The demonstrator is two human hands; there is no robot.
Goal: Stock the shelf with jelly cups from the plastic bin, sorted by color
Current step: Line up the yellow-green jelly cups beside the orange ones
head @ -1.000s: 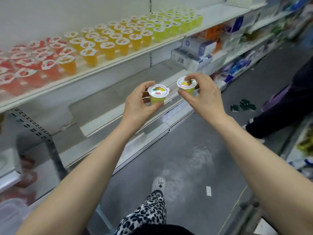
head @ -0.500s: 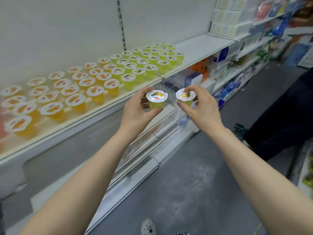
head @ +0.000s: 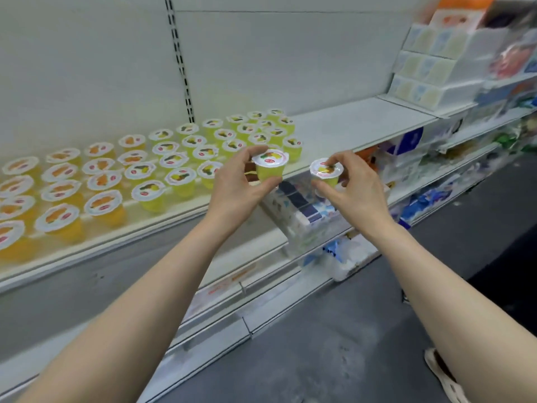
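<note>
both hands pinch one yellow-green jelly cup each, left (head: 270, 167), right (head: 326, 173), white fruit-print lids.

Bright, even overhead light — soft blur, wide-angle bending at edges.

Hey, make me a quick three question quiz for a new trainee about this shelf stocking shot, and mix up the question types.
1. True or false: the left hand holds a yellow-green cup and the right hand holds a second cup.
2. On the shelf, bare space lies where relative to the stocked yellow-green cups? A) left B) right C) nowhere
3. Fill in: the leftmost cups are ____ in colour.
Key: 1 true; 2 B; 3 orange.
</note>
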